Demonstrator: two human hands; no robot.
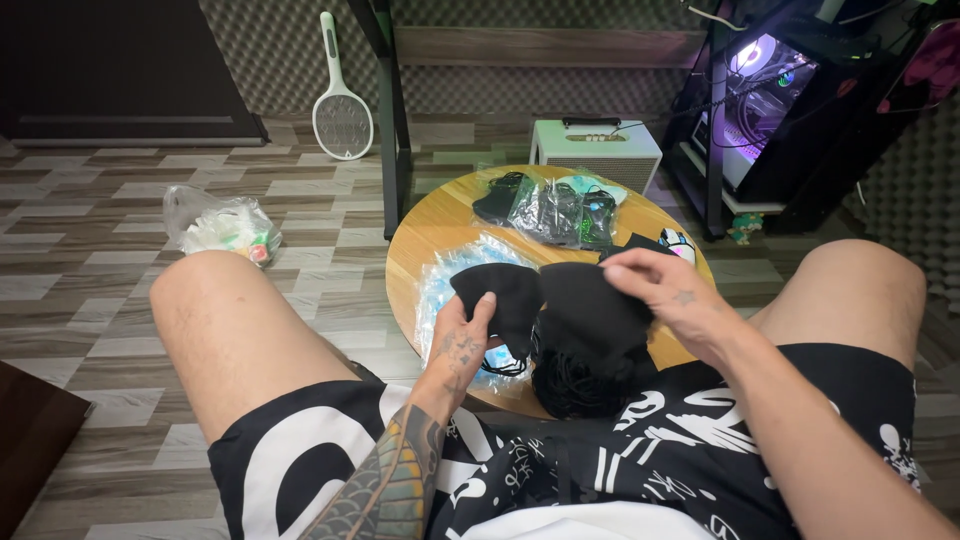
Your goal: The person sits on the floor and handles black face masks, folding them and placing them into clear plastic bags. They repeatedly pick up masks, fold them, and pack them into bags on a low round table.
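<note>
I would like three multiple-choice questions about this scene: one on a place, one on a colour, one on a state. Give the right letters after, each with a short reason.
1. Where does the white racket-shaped swatter stand?
A. On the round wooden table
B. Against the far wall, on the floor
C. On the person's lap

2. What colour is the cloth face mask in the left hand?
A. Black
B. White
C. Red

3. How is the right hand placed?
A. Flat on the floor
B. Resting on a knee
C. Pinching the top of a pile of black masks

Answers:
1 B, its head leans on the wall left of the dark table leg.
2 A, the mask is black, over clear plastic bags on the round wooden table.
3 C, its fingertips close on the black fabric.
</note>
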